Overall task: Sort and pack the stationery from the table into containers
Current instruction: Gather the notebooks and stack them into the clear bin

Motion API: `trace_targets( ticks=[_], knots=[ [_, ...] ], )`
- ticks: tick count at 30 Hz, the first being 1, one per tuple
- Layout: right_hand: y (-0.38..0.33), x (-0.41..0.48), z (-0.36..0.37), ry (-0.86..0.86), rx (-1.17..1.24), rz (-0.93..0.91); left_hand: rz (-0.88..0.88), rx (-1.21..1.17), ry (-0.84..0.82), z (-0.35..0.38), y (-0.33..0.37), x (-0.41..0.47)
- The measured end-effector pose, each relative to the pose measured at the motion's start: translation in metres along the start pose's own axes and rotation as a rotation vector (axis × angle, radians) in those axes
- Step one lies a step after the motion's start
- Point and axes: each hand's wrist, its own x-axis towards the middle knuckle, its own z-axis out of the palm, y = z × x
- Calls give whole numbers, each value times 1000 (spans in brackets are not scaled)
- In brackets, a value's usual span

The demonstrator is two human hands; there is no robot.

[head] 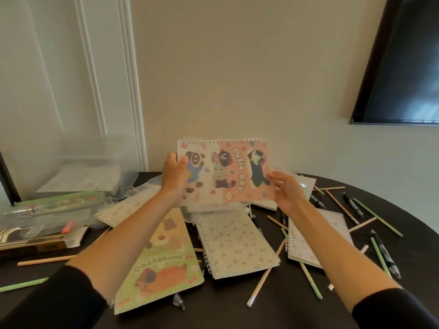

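Note:
A pink and cream spiral notebook (225, 172) with cartoon animals and the words "cutie day" is lifted above the dark round table (261, 309). My left hand (174, 172) grips its left edge, thumb on the cover. My right hand (288, 189) is at the notebook's lower right corner with fingers spread and relaxed; whether it touches is unclear. Below lie more notebooks: a green "Dachshund" one (161, 262), a cream patterned one (235, 243) and a pale one (313, 236). A clear plastic bin (78, 162) stands at the back left.
Several pencils, green (377, 217) and wooden (45, 260), and black pens (352, 204) are scattered over the table. Flat pencil boxes (47, 219) are stacked at the left edge. A dark screen (403, 67) hangs on the wall at right.

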Motion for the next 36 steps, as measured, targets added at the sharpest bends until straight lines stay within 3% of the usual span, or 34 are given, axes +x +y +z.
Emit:
trace_targets(
  ticks=[3,7,9,12,16,20,24,28,32,36],
  knots=[
    [-4,-4,-2,-157,-466,4,47,142,-69,-3,5,17],
    [-8,1,-3,-45,-227,-10,-91,166,-147,0,11,27],
    [-9,4,-11,53,-114,23,-120,319,-208,-1,4,30],
    [-8,7,-28,156,0,102,-123,686,-447,0,-14,22],
    [-9,-1,-45,217,-20,213,26,1036,-777,11,-34,6],
    [-11,-14,-53,159,-136,289,179,1277,-788,18,-40,-5],
    [-17,-21,-49,87,-349,323,225,1229,-675,21,-43,-3],
    [-12,-12,-39,209,-347,279,311,1195,-706,21,-43,-1],
    [-9,-5,-21,310,-291,174,355,1188,-755,15,-41,-1],
    [-3,3,-6,346,-560,5,320,1112,-784,13,-37,0]
  ],
)
